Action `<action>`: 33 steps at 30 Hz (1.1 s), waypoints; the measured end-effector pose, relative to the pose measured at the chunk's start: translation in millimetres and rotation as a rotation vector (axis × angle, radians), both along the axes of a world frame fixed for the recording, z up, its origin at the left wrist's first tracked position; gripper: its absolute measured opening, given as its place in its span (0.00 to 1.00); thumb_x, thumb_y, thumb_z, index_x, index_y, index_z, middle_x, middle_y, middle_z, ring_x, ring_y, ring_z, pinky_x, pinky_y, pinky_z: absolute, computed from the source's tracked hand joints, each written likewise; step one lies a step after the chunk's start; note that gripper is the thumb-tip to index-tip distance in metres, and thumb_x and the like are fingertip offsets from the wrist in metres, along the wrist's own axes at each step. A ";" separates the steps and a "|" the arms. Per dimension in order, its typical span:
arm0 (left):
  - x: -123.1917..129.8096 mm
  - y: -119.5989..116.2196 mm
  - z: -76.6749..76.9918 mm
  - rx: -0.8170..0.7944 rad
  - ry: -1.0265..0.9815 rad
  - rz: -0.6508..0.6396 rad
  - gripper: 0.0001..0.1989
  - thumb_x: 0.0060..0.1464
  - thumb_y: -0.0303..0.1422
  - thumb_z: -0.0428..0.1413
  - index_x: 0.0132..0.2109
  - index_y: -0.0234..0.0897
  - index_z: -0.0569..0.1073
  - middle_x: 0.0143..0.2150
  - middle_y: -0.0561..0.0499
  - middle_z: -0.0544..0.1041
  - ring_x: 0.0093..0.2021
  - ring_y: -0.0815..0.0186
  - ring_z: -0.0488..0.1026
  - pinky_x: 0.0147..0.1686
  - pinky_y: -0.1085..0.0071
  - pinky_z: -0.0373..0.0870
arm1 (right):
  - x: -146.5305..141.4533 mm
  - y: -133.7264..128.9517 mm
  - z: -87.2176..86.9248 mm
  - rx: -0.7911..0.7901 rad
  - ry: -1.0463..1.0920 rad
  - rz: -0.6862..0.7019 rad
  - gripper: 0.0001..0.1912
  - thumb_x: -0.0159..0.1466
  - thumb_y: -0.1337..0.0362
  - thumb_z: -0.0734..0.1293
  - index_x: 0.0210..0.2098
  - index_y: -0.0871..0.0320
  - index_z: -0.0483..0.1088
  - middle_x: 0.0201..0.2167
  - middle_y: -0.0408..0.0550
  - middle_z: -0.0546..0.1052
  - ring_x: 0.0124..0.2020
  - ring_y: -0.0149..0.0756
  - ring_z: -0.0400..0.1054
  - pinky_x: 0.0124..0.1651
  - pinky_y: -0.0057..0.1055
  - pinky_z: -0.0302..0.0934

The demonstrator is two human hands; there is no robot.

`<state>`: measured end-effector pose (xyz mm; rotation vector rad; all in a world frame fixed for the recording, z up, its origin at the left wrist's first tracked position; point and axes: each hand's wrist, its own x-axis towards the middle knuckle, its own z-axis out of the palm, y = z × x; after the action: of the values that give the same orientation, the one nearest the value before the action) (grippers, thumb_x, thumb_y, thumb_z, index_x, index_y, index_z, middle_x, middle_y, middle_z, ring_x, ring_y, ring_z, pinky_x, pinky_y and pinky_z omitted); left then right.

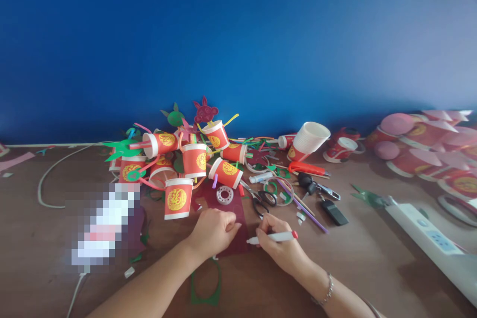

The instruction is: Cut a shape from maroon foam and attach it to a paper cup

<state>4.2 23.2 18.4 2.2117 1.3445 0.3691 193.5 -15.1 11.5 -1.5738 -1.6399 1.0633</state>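
Main thing: dark red paper sheet point(238, 247), flat on the desk point(279, 290) between the two hands; use it as landmark. White marker point(281, 237) with a red end sits at the sheet's right edge, tip pointing in over it; can't tell if the tip touches. Right hand point(280, 248) has the marker in its fingers, narrow writing grip. Left hand point(213, 231) lies over the sheet's left side, fingers curled in loosely; can't tell if they pinch anything. Progress, as judged: no marks readable on the bare part of the sheet, so drawing here looks barely begun, if at all; no cut piece from this part either. Done already: just beyond the sheet and to its left, a heap of red paper cups point(178, 200), several fitted with coloured strips, plus a dark red cutout face point(205, 111) and a green cutout point(175, 119). At the sheet's far end, tape roll point(225, 202); just right of that end, black-handled scissors point(257, 196), not in hand. Near side of the sheet, green offcut point(196, 299) with a round hole, so some cutting is done. Farther out, beyond and right of the sheet: stacked cups point(306, 145), apparently unworked, orange-red tool point(308, 169), black key fob point(334, 212). Well right: power strip point(425, 231), blurry cups with pink discs point(397, 123).
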 end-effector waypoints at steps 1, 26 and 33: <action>0.1 0.1 0.1 -0.002 -0.001 -0.001 0.19 0.52 0.35 0.51 0.19 0.37 0.52 0.15 0.59 0.52 0.18 0.72 0.50 0.22 0.71 0.41 | -0.3 0.2 0.6 0.001 0.006 0.001 0.10 0.55 0.68 0.61 0.18 0.56 0.57 0.15 0.38 0.63 0.19 0.28 0.55 0.22 0.24 0.50; 0.2 0.2 -0.7 -0.002 0.016 0.000 0.19 0.52 0.36 0.52 0.18 0.37 0.55 0.15 0.59 0.53 0.17 0.71 0.52 0.22 0.72 0.41 | 1.0 0.2 3.8 -0.034 0.055 0.031 0.11 0.55 0.67 0.61 0.18 0.56 0.57 0.14 0.39 0.68 0.16 0.27 0.57 0.20 0.23 0.50; -0.4 0.0 -2.0 0.003 0.019 -0.002 0.19 0.53 0.36 0.52 0.18 0.37 0.57 0.15 0.58 0.54 0.17 0.71 0.53 0.22 0.71 0.41 | -0.2 -0.1 1.2 -0.021 0.009 0.022 0.10 0.54 0.68 0.61 0.18 0.56 0.57 0.14 0.39 0.65 0.18 0.27 0.56 0.21 0.23 0.49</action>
<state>3.8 23.2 16.4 2.2239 1.3526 0.3510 193.3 -15.3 12.7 -1.5656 -1.6483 1.1009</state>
